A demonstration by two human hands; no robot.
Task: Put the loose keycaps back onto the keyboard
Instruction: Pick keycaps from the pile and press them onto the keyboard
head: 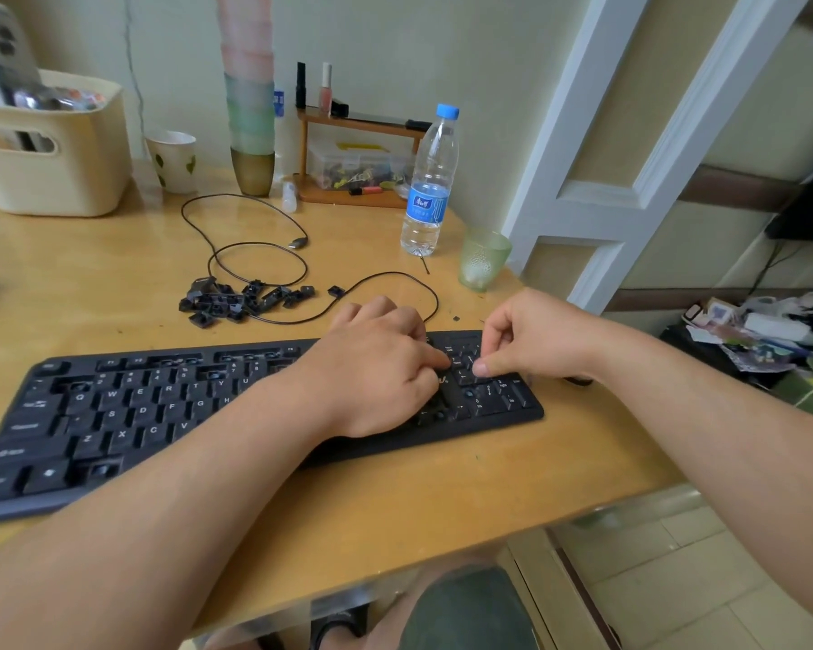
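While both hands, the left hand (381, 363) and right hand (531, 335), press curled fingers onto its right end, the black keyboard (127, 415) shows empty sockets, loose keycaps (235, 300) heaped above it; whether either grips a cap is unclear.

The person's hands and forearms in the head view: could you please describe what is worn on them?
Nothing is worn on either: the left hand and right hand are bare, without visible rings, watch or gloves, and both forearms are uncovered, with no sleeves in view.
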